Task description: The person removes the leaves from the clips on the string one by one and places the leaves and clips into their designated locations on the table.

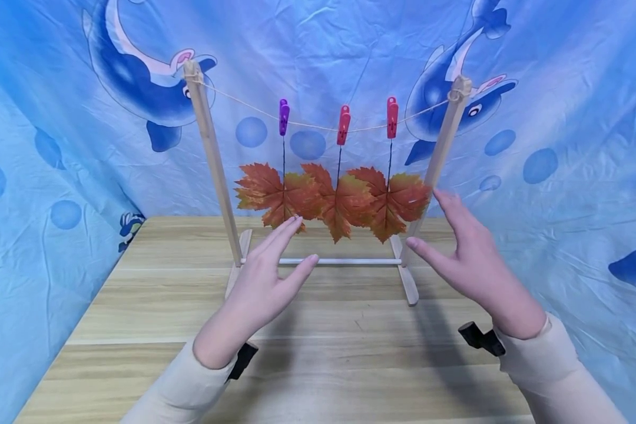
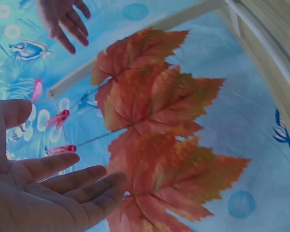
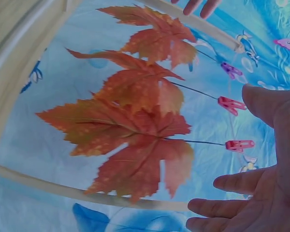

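Note:
Three orange-red maple leaves, a left one point(image 1: 259, 189), a middle one point(image 1: 339, 207) and a right one point(image 1: 391, 203), hang side by side and overlap. Their dark stems are held by a purple clothespin point(image 1: 284, 118), a red clothespin point(image 1: 343, 125) and another red clothespin point(image 1: 392, 119) on a thin string point(image 1: 246, 106). My left hand point(image 1: 265, 277) is held out with fingers extended, its fingertips overlapping the left leaf's lower edge in the head view. Fingers spread, my right hand point(image 1: 469, 253) is beside the right leaf, near the right post. Neither hand grips anything.
The string runs between a left wooden post point(image 1: 211, 159) and a right wooden post point(image 1: 446, 138). A white rod point(image 1: 344, 261) joins the stand's feet on the wooden table point(image 1: 339, 365). Behind hangs a blue curtain point(image 1: 328, 47) with dolphin prints.

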`<state>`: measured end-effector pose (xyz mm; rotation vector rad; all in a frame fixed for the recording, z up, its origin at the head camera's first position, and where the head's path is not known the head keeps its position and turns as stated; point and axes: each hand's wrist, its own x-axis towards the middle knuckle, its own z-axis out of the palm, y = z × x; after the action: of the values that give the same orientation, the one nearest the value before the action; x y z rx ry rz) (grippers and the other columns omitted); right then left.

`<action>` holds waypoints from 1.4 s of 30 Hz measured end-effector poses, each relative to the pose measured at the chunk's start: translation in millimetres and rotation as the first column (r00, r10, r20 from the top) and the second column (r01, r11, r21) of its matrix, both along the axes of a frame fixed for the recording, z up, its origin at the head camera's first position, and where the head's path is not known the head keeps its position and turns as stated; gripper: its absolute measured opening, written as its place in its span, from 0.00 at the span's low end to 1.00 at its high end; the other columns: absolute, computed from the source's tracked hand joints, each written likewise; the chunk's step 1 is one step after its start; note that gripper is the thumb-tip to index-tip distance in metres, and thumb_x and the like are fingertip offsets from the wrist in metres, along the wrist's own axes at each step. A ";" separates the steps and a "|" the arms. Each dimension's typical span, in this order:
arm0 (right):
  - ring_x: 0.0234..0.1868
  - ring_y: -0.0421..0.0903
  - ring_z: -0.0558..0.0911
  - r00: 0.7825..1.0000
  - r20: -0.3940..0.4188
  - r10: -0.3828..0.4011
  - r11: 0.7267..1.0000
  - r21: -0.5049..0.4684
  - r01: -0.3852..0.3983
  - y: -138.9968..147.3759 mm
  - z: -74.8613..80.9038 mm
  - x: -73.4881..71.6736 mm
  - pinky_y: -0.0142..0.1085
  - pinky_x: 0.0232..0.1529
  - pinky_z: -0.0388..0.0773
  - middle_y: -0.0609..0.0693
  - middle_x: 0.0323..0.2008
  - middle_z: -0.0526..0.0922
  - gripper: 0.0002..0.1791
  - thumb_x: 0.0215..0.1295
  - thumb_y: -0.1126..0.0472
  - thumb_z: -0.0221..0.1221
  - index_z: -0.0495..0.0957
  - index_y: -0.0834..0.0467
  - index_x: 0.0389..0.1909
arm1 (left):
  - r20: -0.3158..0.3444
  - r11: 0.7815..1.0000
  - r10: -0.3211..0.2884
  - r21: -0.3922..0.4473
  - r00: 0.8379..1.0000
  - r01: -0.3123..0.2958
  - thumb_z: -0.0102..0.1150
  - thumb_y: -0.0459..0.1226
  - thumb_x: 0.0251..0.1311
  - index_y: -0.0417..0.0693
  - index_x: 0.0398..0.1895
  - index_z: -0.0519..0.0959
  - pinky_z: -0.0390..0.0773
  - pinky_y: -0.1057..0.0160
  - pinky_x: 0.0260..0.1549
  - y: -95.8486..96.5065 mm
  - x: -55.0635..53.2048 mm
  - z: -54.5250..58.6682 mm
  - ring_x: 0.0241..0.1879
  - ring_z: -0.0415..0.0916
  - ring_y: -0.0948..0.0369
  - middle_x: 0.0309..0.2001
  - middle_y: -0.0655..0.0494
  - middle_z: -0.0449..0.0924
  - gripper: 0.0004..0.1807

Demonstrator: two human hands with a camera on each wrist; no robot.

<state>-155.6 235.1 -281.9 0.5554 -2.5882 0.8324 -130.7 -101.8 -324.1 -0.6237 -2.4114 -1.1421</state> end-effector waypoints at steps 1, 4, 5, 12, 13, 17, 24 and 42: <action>0.77 0.61 0.49 1.000 -0.016 0.009 1.000 -0.007 -0.009 -0.7 3.0 -0.9 0.70 0.66 0.50 0.54 0.77 0.57 0.51 0.63 0.49 0.71 0.54 0.51 0.81 | -0.019 1.000 -0.015 0.014 1.000 0.015 0.59 0.53 0.71 0.50 0.77 0.65 0.64 0.48 0.66 2.9 -2.3 2.0 0.72 0.61 0.59 0.74 0.53 0.65 0.36; 0.77 0.60 0.51 0.998 -0.052 0.022 0.999 -0.023 -0.023 -3.2 12.2 -2.3 0.67 0.68 0.52 0.54 0.77 0.59 0.49 0.63 0.50 0.71 0.56 0.52 0.80 | -0.057 0.998 -0.043 0.054 0.997 0.046 0.60 0.50 0.71 0.47 0.75 0.68 0.66 0.50 0.65 11.8 -9.5 8.2 0.69 0.65 0.59 0.71 0.53 0.68 0.34; 0.77 0.59 0.52 0.998 -0.061 0.025 0.999 -0.025 -0.027 -3.7 15.4 -2.4 0.66 0.68 0.52 0.54 0.77 0.59 0.49 0.64 0.50 0.71 0.56 0.52 0.80 | -0.063 0.997 -0.049 0.063 0.997 0.053 0.60 0.50 0.71 0.46 0.74 0.69 0.67 0.50 0.64 14.7 -11.8 10.2 0.69 0.66 0.59 0.70 0.53 0.69 0.33; 0.74 0.56 0.61 0.992 -0.121 0.039 0.998 -0.050 -0.045 -8.1 37.0 -7.9 0.59 0.69 0.59 0.56 0.73 0.65 0.45 0.64 0.51 0.71 0.61 0.54 0.78 | -0.046 0.986 -0.082 0.138 0.996 0.088 0.62 0.46 0.70 0.41 0.69 0.74 0.72 0.52 0.60 29.7 -29.7 21.0 0.61 0.74 0.55 0.64 0.52 0.77 0.29; 0.74 0.55 0.63 0.990 -0.132 0.040 0.997 -0.053 -0.047 -9.2 39.8 -9.4 0.59 0.68 0.60 0.56 0.73 0.66 0.45 0.64 0.51 0.71 0.62 0.53 0.78 | -0.041 0.985 -0.084 0.150 0.996 0.089 0.62 0.45 0.70 0.40 0.68 0.75 0.73 0.52 0.59 31.6 -32.3 22.7 0.60 0.75 0.54 0.63 0.51 0.77 0.28; 0.71 0.53 0.67 0.977 -0.205 0.062 0.996 -0.052 -0.074 -14.0 50.3 -15.6 0.56 0.67 0.64 0.53 0.71 0.70 0.43 0.62 0.54 0.73 0.66 0.54 0.76 | -0.018 0.974 -0.100 0.203 0.995 0.101 0.63 0.44 0.70 0.40 0.66 0.76 0.74 0.53 0.58 40.5 -41.7 29.1 0.59 0.77 0.54 0.61 0.50 0.78 0.26; 0.70 0.44 0.67 0.958 -0.279 0.066 0.993 -0.073 -0.089 -22.1 71.8 -23.9 0.48 0.67 0.65 0.46 0.69 0.71 0.38 0.63 0.58 0.72 0.70 0.55 0.73 | -0.054 0.953 -0.159 0.254 0.986 0.167 0.63 0.40 0.70 0.36 0.63 0.78 0.76 0.55 0.54 60.8 -53.2 42.4 0.55 0.78 0.54 0.58 0.46 0.81 0.23; 0.63 0.36 0.75 0.963 -0.265 0.052 0.998 -0.015 -0.058 -42.6 120.3 -47.1 0.33 0.62 0.70 0.44 0.62 0.79 0.29 0.67 0.53 0.68 0.76 0.54 0.68 | -0.043 0.946 -0.149 0.284 0.988 0.155 0.63 0.36 0.70 0.39 0.59 0.82 0.74 0.67 0.53 97.0 -80.9 74.1 0.52 0.78 0.63 0.53 0.52 0.84 0.17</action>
<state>-202.7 192.5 -161.6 0.6848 -2.3266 0.7479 -211.6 -4.8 -250.0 -0.7296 -2.1505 -1.5066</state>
